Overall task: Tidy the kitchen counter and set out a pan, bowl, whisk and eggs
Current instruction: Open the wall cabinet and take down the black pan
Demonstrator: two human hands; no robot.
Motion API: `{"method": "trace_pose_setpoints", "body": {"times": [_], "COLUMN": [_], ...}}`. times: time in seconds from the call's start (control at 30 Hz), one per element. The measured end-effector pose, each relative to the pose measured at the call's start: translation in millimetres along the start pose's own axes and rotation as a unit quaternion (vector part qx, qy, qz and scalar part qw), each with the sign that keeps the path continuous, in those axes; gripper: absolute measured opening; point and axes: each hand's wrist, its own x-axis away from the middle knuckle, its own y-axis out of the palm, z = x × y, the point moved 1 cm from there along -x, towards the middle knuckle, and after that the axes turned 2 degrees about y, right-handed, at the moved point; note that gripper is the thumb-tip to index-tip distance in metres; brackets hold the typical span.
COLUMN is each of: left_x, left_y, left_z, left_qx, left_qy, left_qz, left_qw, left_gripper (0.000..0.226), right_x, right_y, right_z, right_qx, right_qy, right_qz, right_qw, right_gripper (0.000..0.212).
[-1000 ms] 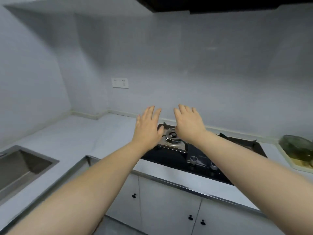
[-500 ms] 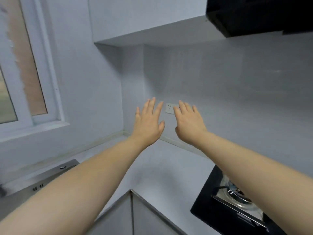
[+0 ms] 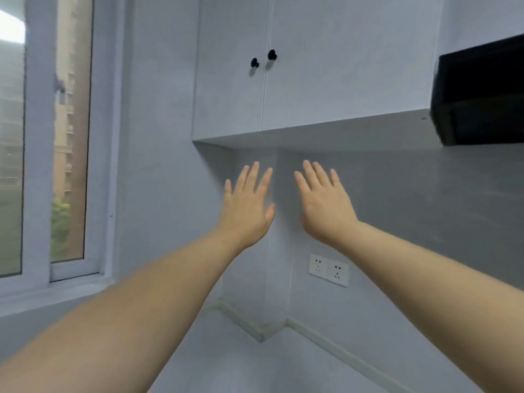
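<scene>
Neither grip held anything: the left hand (image 3: 246, 211) and the right hand (image 3: 326, 211) were raised side by side with their backs to the person. The fingers were straight and a little spread, and a narrow gap lay between the two hands. Both bare forearms reached up from the lower corners toward the corner of the room. Whether the fingertips met the wall I could not tell.

Taking the hands as the middle of the clock, the window (image 3: 42, 137) filled the wall at nine o'clock, with blurred buildings and greenery behind the glass. At twelve o'clock hung the pale wall cabinet (image 3: 312, 66), both doors closed, its underside just above the fingertips. The worktop (image 3: 226, 358) lay at six o'clock, a pale grey surface running into the corner beneath the arms, with a light sealing strip (image 3: 326, 338) along its joint with the walls. At two o'clock the black range hood (image 3: 479, 95) jutted out beside the cabinet. A white double socket (image 3: 329, 269) sat on the wall at five o'clock, just under the right wrist. Two small black knobs (image 3: 271, 54) stood close together on the cabinet doors.
</scene>
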Motion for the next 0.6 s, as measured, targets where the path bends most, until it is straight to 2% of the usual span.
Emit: {"method": "trace_pose_setpoints", "body": {"times": [0.13, 0.33, 0.6], "left_x": [-49.9, -146.1, -264.7], "left_y": [8.8, 28.0, 44.3], "left_z": [-35.8, -92.1, -134.3], "left_qx": [0.042, 0.076, 0.196], "left_qy": [-0.001, 0.041, 0.019], "left_qz": [0.034, 0.064, 0.059], "left_qw": [0.999, 0.994, 0.979], "left_gripper": [0.068, 0.067, 0.06], "right_x": [-61.4, -160.8, -262.6], "right_y": [3.5, 6.2, 4.4], "right_z": [-1.4, 2.0, 17.7], "right_qx": [0.03, 0.07, 0.085], "right_qy": [0.006, 0.043, 0.079], "right_qz": [0.028, 0.069, 0.099], "right_qw": [0.999, 0.994, 0.988], "right_gripper": [0.071, 0.068, 0.067]}}
